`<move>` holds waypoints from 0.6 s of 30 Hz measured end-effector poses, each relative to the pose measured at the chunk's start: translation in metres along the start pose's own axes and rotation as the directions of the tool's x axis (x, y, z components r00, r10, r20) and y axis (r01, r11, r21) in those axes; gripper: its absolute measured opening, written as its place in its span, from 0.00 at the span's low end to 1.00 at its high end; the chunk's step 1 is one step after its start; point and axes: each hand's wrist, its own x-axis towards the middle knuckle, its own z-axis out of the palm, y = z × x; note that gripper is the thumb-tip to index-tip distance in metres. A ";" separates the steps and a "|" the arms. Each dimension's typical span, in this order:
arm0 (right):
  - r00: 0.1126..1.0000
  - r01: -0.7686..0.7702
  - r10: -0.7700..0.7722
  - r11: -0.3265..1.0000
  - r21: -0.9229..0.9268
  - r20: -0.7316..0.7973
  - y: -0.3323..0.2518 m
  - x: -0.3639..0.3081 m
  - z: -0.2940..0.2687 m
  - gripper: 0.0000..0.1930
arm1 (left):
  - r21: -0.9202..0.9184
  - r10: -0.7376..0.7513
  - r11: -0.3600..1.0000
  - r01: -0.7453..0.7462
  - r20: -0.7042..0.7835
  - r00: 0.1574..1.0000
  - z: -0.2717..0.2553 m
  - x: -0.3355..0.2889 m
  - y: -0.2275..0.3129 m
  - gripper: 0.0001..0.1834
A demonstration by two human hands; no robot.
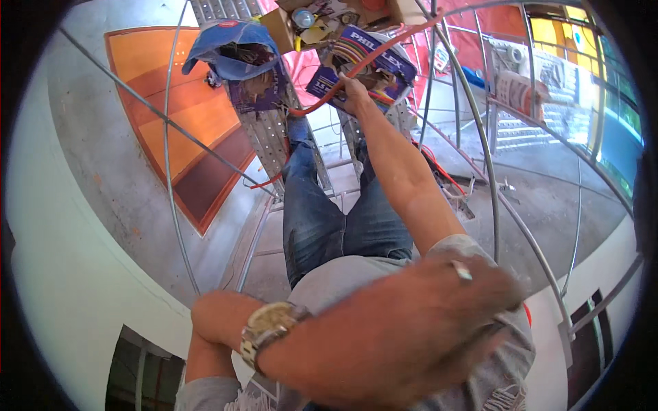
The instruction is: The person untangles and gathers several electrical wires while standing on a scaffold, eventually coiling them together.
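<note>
Orange tubing (pixel 403 37) runs across a purple box (pixel 403 70) on a metal scaffold plank (pixel 393 125), apparently kept within reach. The right hand (pixel 354 96) seems closed on the tubing, probably steadying it; the left hand (pixel 473 291), crossing the body, is too blurred to tell whether it holds anything.

An orange-and-brown framed panel (pixel 199 116) stands out against a grey surface on the left, below it a pale wall (pixel 62 294) and a dark opening (pixel 137 373). Metal poles (pixel 166 125) criss-cross above a grey floor (pixel 541 205). Bright daylight and greenery show through a window (pixel 610 154) at right.
</note>
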 end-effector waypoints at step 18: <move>0.839 -0.071 -0.204 0.878 0.473 0.504 -0.095 -0.207 -0.043 0.20 | 0.467 -0.147 0.540 0.700 -0.766 0.625 -0.168 -0.193 -0.390 0.41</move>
